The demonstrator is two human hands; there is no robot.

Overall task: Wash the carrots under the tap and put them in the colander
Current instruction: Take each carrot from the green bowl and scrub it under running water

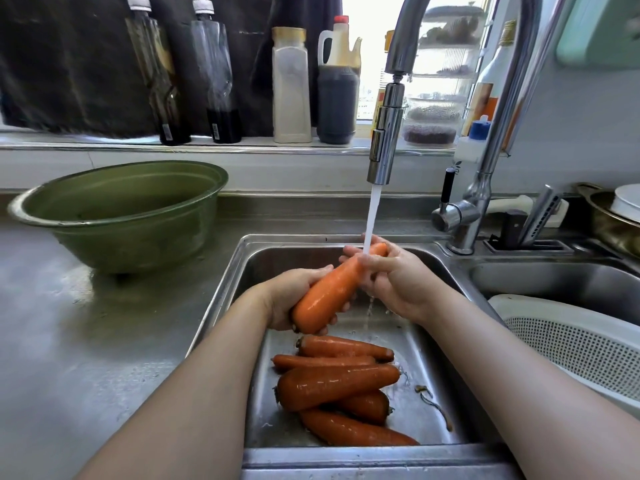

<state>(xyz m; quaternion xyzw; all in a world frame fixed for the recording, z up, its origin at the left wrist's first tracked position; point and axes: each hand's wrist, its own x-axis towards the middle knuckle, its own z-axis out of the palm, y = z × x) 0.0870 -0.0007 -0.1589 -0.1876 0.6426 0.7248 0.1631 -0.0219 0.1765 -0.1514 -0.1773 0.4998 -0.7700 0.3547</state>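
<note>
Under the tap [384, 133], left hand [289, 289] and right hand [398, 282] are gripping one carrot [329, 296], rinsing it; next, I'd say, it's going into the colander [571, 344].

Polished chrome on the tap [384, 133], mirror-glossy. Brushed stainless steel in the sink [235, 271], wet and softly shining; same metal on the counter [69, 341], matt and smeared. Smooth, glossy green on the bowl [121, 216], plastic or enamel, hard to tell. White matt plastic on the colander [571, 344], finely perforated. Wet, slick orange skin on the held carrot [329, 299] and the heaped carrots [339, 382]. Clear glass or plastic on the bottles [211, 81]; matt dark cloth [69, 64] behind.
</note>
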